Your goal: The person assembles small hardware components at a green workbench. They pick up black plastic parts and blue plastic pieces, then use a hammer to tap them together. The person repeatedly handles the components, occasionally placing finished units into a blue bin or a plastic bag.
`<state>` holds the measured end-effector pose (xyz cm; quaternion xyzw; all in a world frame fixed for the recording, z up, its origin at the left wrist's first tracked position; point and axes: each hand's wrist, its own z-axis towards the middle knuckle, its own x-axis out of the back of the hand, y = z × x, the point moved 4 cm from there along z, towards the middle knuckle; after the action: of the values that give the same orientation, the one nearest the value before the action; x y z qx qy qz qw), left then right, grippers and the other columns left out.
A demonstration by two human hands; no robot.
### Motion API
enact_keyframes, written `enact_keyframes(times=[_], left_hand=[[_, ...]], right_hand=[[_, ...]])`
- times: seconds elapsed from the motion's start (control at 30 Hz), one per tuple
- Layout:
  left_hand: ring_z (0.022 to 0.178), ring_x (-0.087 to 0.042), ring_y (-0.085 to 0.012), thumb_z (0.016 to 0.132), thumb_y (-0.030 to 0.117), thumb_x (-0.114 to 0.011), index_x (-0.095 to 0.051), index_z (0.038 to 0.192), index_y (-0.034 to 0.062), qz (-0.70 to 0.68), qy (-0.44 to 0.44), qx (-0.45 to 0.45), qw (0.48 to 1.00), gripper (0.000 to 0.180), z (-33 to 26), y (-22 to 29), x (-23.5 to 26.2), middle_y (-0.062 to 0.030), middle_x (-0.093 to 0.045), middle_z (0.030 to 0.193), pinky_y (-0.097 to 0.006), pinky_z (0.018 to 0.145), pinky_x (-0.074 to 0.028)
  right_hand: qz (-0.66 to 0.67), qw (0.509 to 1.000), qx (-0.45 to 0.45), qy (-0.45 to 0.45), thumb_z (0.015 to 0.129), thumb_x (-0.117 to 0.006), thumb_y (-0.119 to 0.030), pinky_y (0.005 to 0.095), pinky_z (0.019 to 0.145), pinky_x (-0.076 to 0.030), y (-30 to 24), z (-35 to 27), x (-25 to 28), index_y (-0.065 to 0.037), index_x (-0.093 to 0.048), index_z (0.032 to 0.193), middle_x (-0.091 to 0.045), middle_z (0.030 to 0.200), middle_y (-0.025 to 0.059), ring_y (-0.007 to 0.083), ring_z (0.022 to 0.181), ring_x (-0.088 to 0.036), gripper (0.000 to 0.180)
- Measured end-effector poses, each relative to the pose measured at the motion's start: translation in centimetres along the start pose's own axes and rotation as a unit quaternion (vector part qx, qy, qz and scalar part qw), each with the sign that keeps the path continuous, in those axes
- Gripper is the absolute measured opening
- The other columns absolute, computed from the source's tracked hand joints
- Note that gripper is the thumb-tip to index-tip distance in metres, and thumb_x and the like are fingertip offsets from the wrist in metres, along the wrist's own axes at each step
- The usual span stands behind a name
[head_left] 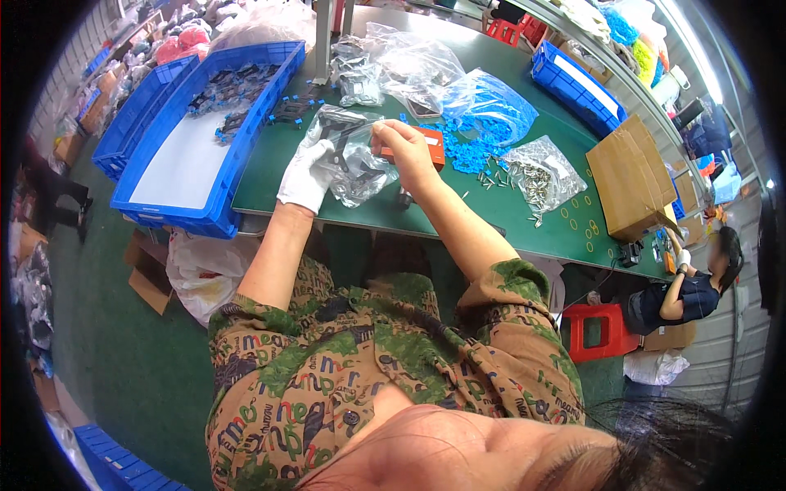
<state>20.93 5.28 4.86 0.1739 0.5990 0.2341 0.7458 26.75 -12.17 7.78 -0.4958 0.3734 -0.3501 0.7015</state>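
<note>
Left hand [305, 178] (white-gloved) grasping clear bag [354, 186] above green counter [563, 124]; right hand [409, 154], bare, pinching bag's right side. Blue pieces [471, 155] lie right.

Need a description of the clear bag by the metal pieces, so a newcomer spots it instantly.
On the green table, find the brown cardboard box toward the right end. Just left of that box lies the clear bag, with small silvery metal pieces at its left side. Unlike the blue bag beside it, it is colourless.
</note>
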Motion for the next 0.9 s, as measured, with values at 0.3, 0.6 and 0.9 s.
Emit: enact_keyframes(times=[0.3,0.6,0.9], left_hand=[[0.110,-0.065,-0.0230,0.095,-0.003,-0.059,-0.057,0.137,0.0105,0.063,0.152,-0.017,0.986,0.044,-0.7,-1.3,2.5,-0.0101,-0.066,0.127,-0.040,0.095,-0.055],[0.107,-0.067,-0.0211,0.093,0.004,-0.061,-0.058,0.132,0.0113,0.066,0.063,0.040,0.995,0.040,-1.7,-0.9,0.9,-0.0083,-0.069,0.122,-0.036,0.088,-0.056],[0.110,-0.066,-0.0210,0.099,0.011,-0.056,-0.054,0.135,0.0058,0.082,-0.008,0.073,0.994,0.036,-2.0,-0.8,-1.1,-0.0112,-0.067,0.123,-0.037,0.095,-0.055]], right_hand=[[-0.126,0.989,-0.015,-0.074,0.099,-0.067,-0.033,0.0258,0.073,-0.049,0.4,-1.2,-1.7,0.001,-0.070,0.109,-0.068,0.089,0.0010,0.0079,0.076,-0.061,0.035],[-0.271,0.958,0.016,-0.092,0.104,-0.060,-0.034,0.0267,0.069,-0.045,0.5,-1.3,0.3,-0.002,-0.070,0.093,-0.063,0.077,-0.0024,0.0072,0.074,-0.056,0.035],[-0.219,0.972,0.008,-0.089,0.102,-0.062,-0.038,0.0267,0.067,-0.045,0.4,-2.2,0.7,-0.004,-0.065,0.083,-0.061,0.075,-0.0034,0.0069,0.071,-0.055,0.039]])
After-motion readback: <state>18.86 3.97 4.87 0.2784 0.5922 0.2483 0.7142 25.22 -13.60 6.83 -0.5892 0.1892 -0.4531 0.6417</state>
